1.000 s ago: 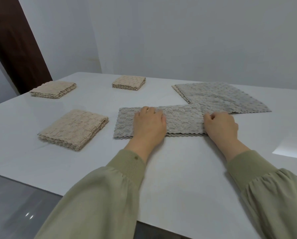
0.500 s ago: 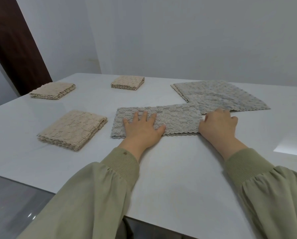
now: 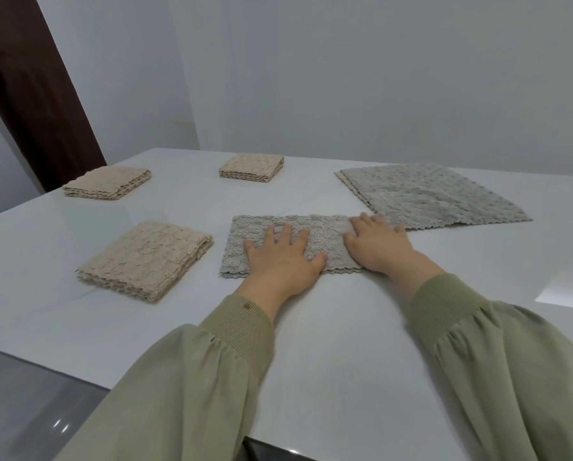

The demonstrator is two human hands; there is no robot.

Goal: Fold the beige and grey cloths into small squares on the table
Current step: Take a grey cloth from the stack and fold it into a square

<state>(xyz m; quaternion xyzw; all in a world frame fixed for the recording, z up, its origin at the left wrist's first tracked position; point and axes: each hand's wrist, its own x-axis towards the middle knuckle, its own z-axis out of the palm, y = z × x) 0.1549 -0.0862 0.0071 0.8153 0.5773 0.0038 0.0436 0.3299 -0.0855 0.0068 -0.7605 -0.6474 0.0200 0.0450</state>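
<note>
A grey cloth (image 3: pixel 325 229) folded into a long strip lies in the middle of the white table (image 3: pixel 328 331). My left hand (image 3: pixel 283 257) presses flat on its left half with fingers spread. My right hand (image 3: pixel 376 244) lies flat on the strip's right end, fingers straight. A stack of unfolded grey cloths (image 3: pixel 428 196) lies behind the right hand. Three folded beige cloths rest on the left: one near (image 3: pixel 145 259), one far left (image 3: pixel 107 182), one small square at the back (image 3: pixel 251 167).
The table's near edge (image 3: pixel 78 380) runs diagonally at lower left, with a dark glossy floor below it. A grey wall stands behind the table, and a dark brown panel (image 3: pixel 28 81) rises at the far left.
My left hand has opened from curled to flat and spread on the strip. My right hand has uncurled and slid left onto the strip's right end.
</note>
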